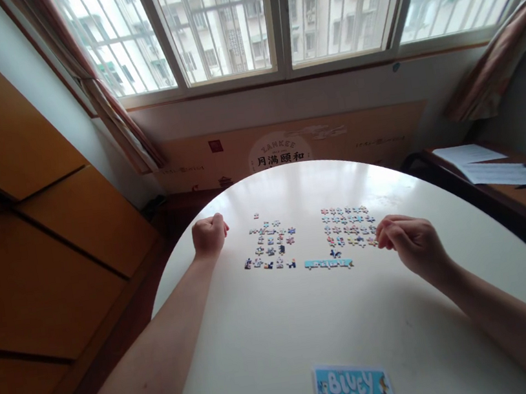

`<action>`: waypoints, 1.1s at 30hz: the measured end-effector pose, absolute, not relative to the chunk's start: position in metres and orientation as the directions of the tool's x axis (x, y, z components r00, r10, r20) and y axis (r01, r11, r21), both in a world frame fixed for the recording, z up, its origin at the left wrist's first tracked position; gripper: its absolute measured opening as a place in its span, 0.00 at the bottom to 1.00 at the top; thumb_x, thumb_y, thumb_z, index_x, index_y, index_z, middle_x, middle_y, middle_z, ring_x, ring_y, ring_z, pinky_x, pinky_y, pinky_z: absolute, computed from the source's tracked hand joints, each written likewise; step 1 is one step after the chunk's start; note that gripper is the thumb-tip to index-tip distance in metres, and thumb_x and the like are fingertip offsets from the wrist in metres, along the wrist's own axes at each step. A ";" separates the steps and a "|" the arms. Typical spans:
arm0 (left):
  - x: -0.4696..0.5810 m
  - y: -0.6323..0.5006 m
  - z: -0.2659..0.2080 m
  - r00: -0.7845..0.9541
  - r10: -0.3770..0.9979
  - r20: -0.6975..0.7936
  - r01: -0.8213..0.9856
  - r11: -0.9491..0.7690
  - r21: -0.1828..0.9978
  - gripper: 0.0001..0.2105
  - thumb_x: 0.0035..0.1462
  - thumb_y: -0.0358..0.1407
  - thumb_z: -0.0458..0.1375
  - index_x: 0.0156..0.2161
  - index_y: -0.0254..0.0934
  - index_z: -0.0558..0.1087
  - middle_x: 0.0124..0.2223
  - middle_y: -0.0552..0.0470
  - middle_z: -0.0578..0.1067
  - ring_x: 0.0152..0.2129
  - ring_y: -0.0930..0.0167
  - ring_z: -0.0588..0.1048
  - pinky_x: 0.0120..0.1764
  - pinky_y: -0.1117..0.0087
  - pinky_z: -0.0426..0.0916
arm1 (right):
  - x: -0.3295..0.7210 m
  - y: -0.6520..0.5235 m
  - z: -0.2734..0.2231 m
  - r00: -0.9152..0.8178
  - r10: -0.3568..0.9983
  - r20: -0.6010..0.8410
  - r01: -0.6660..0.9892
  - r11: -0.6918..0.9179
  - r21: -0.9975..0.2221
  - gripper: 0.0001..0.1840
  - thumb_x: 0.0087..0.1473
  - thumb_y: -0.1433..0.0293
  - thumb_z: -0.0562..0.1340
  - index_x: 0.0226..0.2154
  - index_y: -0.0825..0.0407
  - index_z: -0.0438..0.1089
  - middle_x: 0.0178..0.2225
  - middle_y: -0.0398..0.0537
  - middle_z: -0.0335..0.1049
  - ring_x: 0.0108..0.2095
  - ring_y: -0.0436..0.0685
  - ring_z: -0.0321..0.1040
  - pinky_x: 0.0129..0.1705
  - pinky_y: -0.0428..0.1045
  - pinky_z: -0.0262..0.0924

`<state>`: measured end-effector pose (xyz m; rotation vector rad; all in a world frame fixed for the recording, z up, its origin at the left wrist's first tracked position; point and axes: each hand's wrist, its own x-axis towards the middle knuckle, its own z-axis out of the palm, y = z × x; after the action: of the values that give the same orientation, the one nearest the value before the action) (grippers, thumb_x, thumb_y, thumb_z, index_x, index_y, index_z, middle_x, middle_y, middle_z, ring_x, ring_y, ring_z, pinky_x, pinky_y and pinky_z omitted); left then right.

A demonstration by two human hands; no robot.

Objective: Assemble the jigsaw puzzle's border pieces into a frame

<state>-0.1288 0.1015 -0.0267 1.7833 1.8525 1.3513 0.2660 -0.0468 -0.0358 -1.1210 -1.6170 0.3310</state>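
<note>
My left hand (209,236) rests on the table as a closed fist, left of a loose group of jigsaw pieces (270,241); whether anything is inside it is hidden. My right hand (410,240) is closed in a pinch at the right edge of a second group of jigsaw pieces (347,219), laid out in rows. Its fingertips touch or nearly touch the end piece of a row; I cannot tell whether they hold it. Between the hands, nearer me, lies a joined blue strip of puzzle (328,264), with a dark piece (335,253) just above it.
A picture card (353,390) printed "Bluey" lies on the white round table (282,331) near me. Papers (499,170) and pens lie on a brown side table at the right. Wooden cabinets (23,270) stand at the left. Barred windows and curtains are beyond.
</note>
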 end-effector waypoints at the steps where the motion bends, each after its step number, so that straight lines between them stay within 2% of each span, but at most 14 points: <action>1: -0.129 0.102 -0.027 -0.229 0.884 0.408 0.665 -0.164 0.729 0.20 0.52 0.36 0.49 0.11 0.41 0.65 0.13 0.52 0.69 0.17 0.68 0.72 0.27 0.68 0.65 | 0.266 -0.047 -0.035 0.033 0.792 0.610 0.493 0.518 -0.699 0.26 0.64 0.69 0.55 0.15 0.51 0.70 0.21 0.46 0.72 0.19 0.51 0.64 0.22 0.48 0.59; 4: -0.130 0.103 -0.029 -0.212 0.889 0.405 0.686 -0.160 0.710 0.19 0.51 0.37 0.50 0.11 0.41 0.64 0.10 0.54 0.62 0.13 0.69 0.67 0.23 0.68 0.60 | 0.264 -0.048 -0.032 0.033 0.787 0.616 0.495 0.523 -0.694 0.25 0.63 0.69 0.56 0.15 0.51 0.69 0.21 0.47 0.72 0.19 0.51 0.64 0.22 0.48 0.59; 7: -0.128 0.102 -0.031 -0.169 0.875 0.454 0.731 -0.197 0.653 0.20 0.53 0.38 0.50 0.12 0.41 0.62 0.11 0.54 0.60 0.13 0.69 0.64 0.23 0.67 0.58 | 0.263 -0.049 -0.030 0.032 0.781 0.623 0.497 0.529 -0.688 0.26 0.63 0.68 0.56 0.14 0.51 0.69 0.20 0.47 0.72 0.18 0.51 0.63 0.21 0.47 0.58; 11: -0.125 0.100 -0.031 -0.070 0.846 0.528 0.777 -0.286 0.561 0.21 0.58 0.42 0.49 0.15 0.40 0.64 0.17 0.52 0.67 0.20 0.68 0.68 0.30 0.66 0.61 | 0.262 -0.049 -0.029 0.027 0.779 0.626 0.498 0.533 -0.684 0.26 0.63 0.68 0.56 0.14 0.51 0.69 0.20 0.47 0.72 0.18 0.51 0.64 0.20 0.47 0.59; 14: -0.122 0.100 -0.030 0.041 0.826 0.562 0.794 -0.369 0.484 0.18 0.59 0.42 0.50 0.20 0.40 0.69 0.25 0.50 0.74 0.25 0.67 0.71 0.34 0.66 0.65 | 0.262 -0.049 -0.029 0.030 0.782 0.622 0.500 0.527 -0.687 0.26 0.63 0.68 0.56 0.14 0.51 0.69 0.20 0.47 0.71 0.18 0.51 0.64 0.21 0.47 0.59; 18: -0.119 0.100 -0.032 0.183 0.782 0.595 0.810 -0.463 0.360 0.14 0.61 0.39 0.52 0.28 0.38 0.74 0.33 0.48 0.77 0.28 0.67 0.73 0.36 0.65 0.68 | 0.262 -0.049 -0.030 0.024 0.784 0.620 0.502 0.527 -0.686 0.26 0.63 0.68 0.56 0.14 0.50 0.69 0.20 0.47 0.72 0.18 0.51 0.64 0.21 0.47 0.60; 22: -0.116 0.099 -0.034 0.227 0.770 0.596 0.796 -0.499 0.342 0.10 0.61 0.36 0.54 0.33 0.38 0.77 0.37 0.48 0.78 0.28 0.68 0.74 0.36 0.66 0.69 | 0.263 -0.049 -0.031 0.021 0.785 0.619 0.501 0.528 -0.686 0.26 0.63 0.68 0.55 0.15 0.51 0.69 0.20 0.46 0.72 0.19 0.50 0.64 0.21 0.47 0.59; 25: -0.116 0.098 -0.034 0.234 0.760 0.606 0.789 -0.513 0.339 0.10 0.57 0.29 0.54 0.35 0.38 0.78 0.38 0.48 0.78 0.29 0.68 0.74 0.36 0.66 0.70 | 0.264 -0.049 -0.032 0.021 0.791 0.611 0.500 0.521 -0.691 0.26 0.64 0.68 0.55 0.15 0.51 0.69 0.20 0.47 0.72 0.19 0.50 0.64 0.21 0.47 0.60; 28: -0.118 0.099 -0.034 0.247 0.745 0.620 0.791 -0.525 0.314 0.15 0.50 0.22 0.50 0.34 0.38 0.77 0.38 0.49 0.78 0.31 0.67 0.74 0.38 0.66 0.70 | 0.263 -0.049 -0.030 0.019 0.790 0.613 0.499 0.524 -0.690 0.27 0.64 0.67 0.55 0.15 0.51 0.69 0.20 0.47 0.72 0.19 0.51 0.64 0.21 0.47 0.59; 33: -0.120 0.100 -0.034 0.271 0.729 0.629 0.785 -0.546 0.294 0.17 0.46 0.18 0.48 0.28 0.38 0.74 0.34 0.49 0.77 0.31 0.67 0.74 0.37 0.65 0.70 | 0.262 -0.049 -0.028 0.022 0.784 0.620 0.492 0.531 -0.689 0.26 0.64 0.67 0.56 0.15 0.51 0.69 0.20 0.47 0.72 0.18 0.51 0.63 0.20 0.47 0.59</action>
<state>-0.1198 0.1000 -0.0340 2.5633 1.5291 1.1989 0.2618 -0.0494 -0.0283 -1.1043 -1.6292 0.3192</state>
